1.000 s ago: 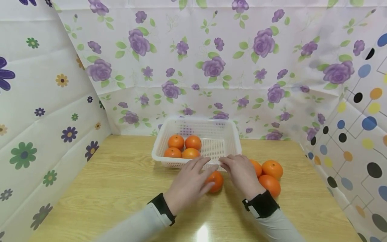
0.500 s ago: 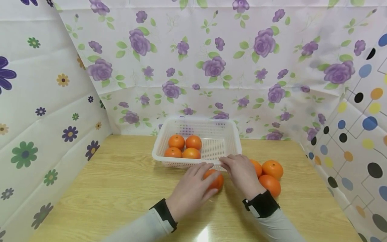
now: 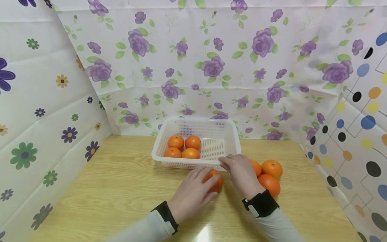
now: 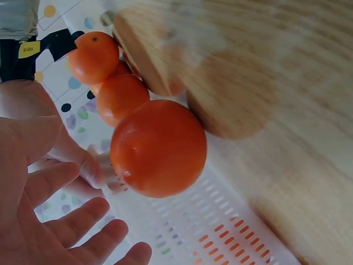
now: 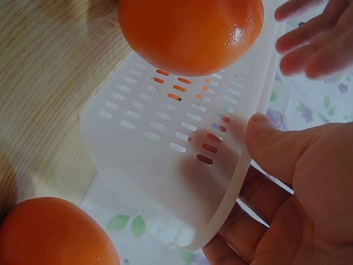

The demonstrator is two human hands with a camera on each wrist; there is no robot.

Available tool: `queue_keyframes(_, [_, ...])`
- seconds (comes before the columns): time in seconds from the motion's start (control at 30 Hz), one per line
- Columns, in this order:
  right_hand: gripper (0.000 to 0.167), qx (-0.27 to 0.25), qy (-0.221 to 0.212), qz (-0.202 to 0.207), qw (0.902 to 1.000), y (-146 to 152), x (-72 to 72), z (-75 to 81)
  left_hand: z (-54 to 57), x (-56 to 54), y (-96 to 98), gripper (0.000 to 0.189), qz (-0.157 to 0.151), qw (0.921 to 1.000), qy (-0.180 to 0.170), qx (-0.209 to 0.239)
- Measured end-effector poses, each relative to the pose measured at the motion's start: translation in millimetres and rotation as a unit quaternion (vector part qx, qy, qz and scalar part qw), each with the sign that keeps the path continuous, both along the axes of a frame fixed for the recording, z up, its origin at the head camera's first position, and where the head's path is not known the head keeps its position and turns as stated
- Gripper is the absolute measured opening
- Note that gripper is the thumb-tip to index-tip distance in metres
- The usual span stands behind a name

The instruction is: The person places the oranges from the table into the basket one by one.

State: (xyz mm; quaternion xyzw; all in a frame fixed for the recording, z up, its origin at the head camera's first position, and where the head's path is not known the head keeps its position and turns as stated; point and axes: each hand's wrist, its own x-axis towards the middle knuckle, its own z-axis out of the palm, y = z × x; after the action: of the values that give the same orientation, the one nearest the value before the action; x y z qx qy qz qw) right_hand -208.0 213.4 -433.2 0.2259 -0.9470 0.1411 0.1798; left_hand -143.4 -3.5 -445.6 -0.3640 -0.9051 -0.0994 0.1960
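Note:
My left hand hovers with spread fingers over the left side of an orange on the table, just in front of a white perforated plastic basket. In the left wrist view a gap shows between these fingers and the fruit. With my right hand I grip the basket's front rim near its right corner; the right wrist view shows the thumb outside and the fingers inside the wall. Several oranges lie in the basket's left half.
Three more oranges sit together on the wooden table, right of my right hand. Flower-printed cloth stands behind the basket, and patterned sheets close off the left and right sides.
My left hand has moved slightly back toward me from the basket's rim and lies lower around the orange. The right hand stays on the rim.

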Motion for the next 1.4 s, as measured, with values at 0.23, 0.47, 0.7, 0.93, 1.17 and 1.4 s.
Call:
queue_keyframes(0.23, [0.021, 0.007, -0.013, -0.006, 0.9999, 0, -0.9, 0.8, -8.5, -3.5, 0.5, 0.05, 0.012, 0.9999, -0.005, -0.009])
queue_keyframes(0.47, [0.021, 0.006, -0.014, -0.007, 0.9999, 0, -0.2, 1.7, -11.9, -6.6, 2.6, 0.05, 0.015, 0.9997, -0.016, -0.008])
queue_keyframes(0.7, [0.019, 0.009, 0.0, -0.001, 1.0, 0, 1.5, 2.8, -17.6, -11.3, 5.9, 0.049, 0.02, 0.9994, -0.026, -0.006])
queue_keyframes(0.93, [0.019, 0.01, -0.004, -0.004, 0.9999, 0, 2.6, 3.9, -21.1, -16.1, 8.2, 0.051, 0.026, 0.9992, -0.027, -0.013])
queue_keyframes(1.17, [0.019, 0.012, -0.005, -0.005, 0.9999, -1, 1.7, 3.2, -22.7, -20.4, 10.9, 0.05, 0.028, 0.9993, -0.018, -0.016])
queue_keyframes(1.4, [0.019, 0.009, -0.004, -0.004, 0.9999, -1, 2.9, 3.4, -22.7, -24.5, 15.1, 0.051, 0.035, 0.999, -0.02, -0.021])
